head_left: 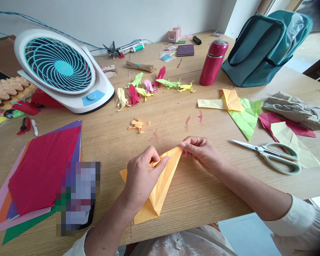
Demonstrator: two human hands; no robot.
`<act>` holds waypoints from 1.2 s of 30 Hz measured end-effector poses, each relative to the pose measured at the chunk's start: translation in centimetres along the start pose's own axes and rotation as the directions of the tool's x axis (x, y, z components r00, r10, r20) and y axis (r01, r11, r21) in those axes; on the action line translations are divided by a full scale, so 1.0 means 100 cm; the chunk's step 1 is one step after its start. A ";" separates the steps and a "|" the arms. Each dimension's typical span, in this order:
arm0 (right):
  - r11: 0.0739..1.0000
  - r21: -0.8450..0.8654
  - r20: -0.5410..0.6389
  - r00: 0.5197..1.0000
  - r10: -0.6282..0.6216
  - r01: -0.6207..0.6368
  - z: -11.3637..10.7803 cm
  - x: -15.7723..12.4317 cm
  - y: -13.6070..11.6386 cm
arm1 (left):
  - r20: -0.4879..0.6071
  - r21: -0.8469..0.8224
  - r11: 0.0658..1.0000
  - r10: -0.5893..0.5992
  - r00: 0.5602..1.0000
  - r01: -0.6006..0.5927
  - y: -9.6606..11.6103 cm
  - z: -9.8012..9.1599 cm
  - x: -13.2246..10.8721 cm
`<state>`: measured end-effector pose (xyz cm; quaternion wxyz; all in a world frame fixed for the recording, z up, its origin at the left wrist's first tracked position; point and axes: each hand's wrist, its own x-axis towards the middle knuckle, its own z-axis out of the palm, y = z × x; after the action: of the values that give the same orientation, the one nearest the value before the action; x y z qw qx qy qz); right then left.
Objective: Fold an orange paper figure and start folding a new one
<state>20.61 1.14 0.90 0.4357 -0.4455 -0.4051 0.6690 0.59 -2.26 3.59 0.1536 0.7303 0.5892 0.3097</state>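
Observation:
A creased sheet of orange origami paper [164, 186] stands partly folded at the table's near edge. My left hand [141, 174] pinches its upper left part between thumb and fingers and hides some of the folds. At the paper's upper right corner, my right hand [200, 151] grips the tip with thumb and forefinger. Beyond the hands lies a small folded orange paper figure [139, 124]. Farther back sit several folded paper figures [145, 90] in yellow, green, pink and red.
White-handled scissors [269, 153] lie to the right, near green paper [245, 113] and a grey cloth [296, 110]. A red flask [214, 62] and teal bag [266, 49] stand behind. At left are a fan [64, 71], coloured sheets [42, 170] and a blurred phone [80, 195].

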 end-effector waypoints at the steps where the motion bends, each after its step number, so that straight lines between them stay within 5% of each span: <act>1: 1.000 -0.002 0.000 1.000 0.000 0.000 0.000 0.000 0.000 | 0.005 -0.016 1.000 -0.014 1.000 0.014 0.000 -0.001 0.000; 19: 1.000 -0.004 0.018 1.000 0.004 -0.004 0.002 0.000 0.001 | 0.263 -0.224 0.969 -0.044 0.964 0.105 -0.003 -0.005 0.008; 26: 0.998 -0.005 0.172 0.983 0.068 -0.068 0.009 0.000 0.005 | 0.250 -0.231 0.970 -0.020 0.968 0.080 -0.001 -0.003 0.006; 36: 0.998 0.058 0.070 0.997 0.021 -0.025 0.005 0.000 0.006 | 0.195 -0.166 0.985 -0.013 0.981 0.046 0.000 -0.003 0.006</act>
<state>20.00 0.83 0.45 0.4264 -0.4135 -0.3949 0.7008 0.45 -1.75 4.02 0.2764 0.7323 0.5538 0.2840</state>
